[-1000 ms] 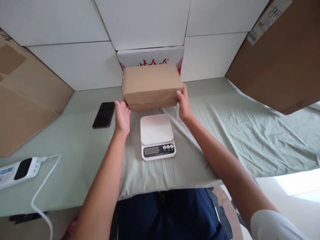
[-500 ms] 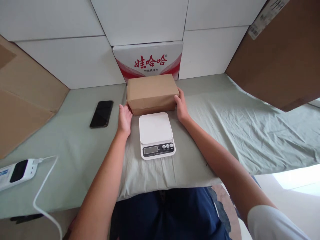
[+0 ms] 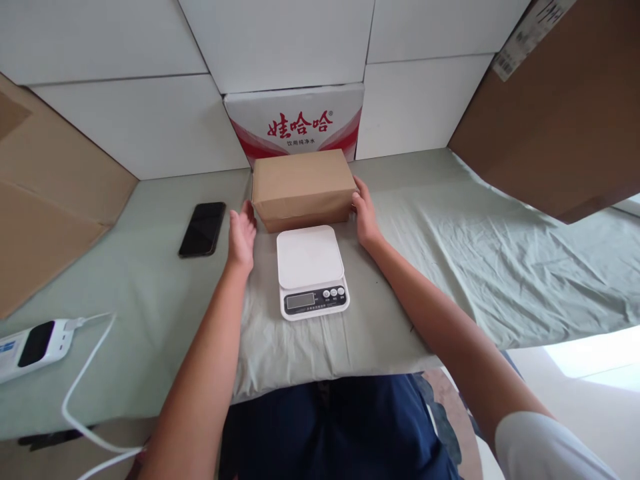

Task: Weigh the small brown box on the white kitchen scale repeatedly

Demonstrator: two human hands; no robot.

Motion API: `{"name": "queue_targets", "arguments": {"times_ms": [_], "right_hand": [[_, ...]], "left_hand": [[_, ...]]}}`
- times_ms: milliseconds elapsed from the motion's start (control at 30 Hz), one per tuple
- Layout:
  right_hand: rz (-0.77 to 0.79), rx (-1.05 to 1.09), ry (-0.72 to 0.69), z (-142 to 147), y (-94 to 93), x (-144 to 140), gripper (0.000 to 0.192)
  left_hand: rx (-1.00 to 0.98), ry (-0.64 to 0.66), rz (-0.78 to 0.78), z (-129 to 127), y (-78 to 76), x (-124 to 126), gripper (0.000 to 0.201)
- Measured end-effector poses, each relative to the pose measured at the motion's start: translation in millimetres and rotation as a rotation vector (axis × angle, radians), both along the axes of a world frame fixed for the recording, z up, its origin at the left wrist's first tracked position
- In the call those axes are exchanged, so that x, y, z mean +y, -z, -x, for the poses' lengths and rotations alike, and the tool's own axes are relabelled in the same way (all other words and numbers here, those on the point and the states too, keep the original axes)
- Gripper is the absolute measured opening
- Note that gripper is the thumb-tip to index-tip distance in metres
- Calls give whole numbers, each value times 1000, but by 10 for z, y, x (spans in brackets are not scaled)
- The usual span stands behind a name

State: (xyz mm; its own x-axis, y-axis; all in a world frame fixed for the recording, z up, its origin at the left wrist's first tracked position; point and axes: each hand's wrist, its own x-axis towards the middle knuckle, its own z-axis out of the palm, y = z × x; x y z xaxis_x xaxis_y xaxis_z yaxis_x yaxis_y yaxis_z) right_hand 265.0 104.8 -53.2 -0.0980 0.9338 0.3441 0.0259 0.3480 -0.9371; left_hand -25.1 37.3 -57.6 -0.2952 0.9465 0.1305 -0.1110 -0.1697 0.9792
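Observation:
A closed brown cardboard box (image 3: 303,187) sits on the cloth-covered table, right behind a white digital kitchen scale (image 3: 310,257). The scale's weighing plate is bare and its display looks blank. My left hand (image 3: 242,237) is open beside the box's left end, with a small gap and the fingers stretched forward. At the opposite end, my right hand (image 3: 367,217) lies along the box's right side, its fingers stretched out and its thumb by the front corner. Whether the right fingertips still touch the cardboard I cannot tell.
A black phone (image 3: 203,229) lies to the left. Nearer on that side are a white power device (image 3: 37,347) and its white cable (image 3: 75,417). A white-and-red carton (image 3: 300,123) stands behind the box. Large cardboard panels (image 3: 555,120) flank the table.
My left hand has moved left, off the box's left end. My right hand has eased slightly outward from the right side. The box and scale stay put.

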Motion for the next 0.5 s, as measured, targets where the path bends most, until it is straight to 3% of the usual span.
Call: {"name": "queue_targets", "arguments": {"times_ms": [100,267,500], "right_hand": [[-32,9,-14,81,-69,-102,78],[-56,-16,22,129,-182,-173,80],[-269,-95,60,15,-598,-404,78]], "left_hand": [[12,22,-9,-101,20,1,99],[15,26,-37,-178,-35,-33,94],[79,22,-259,-270,-451,-360,83]]}}
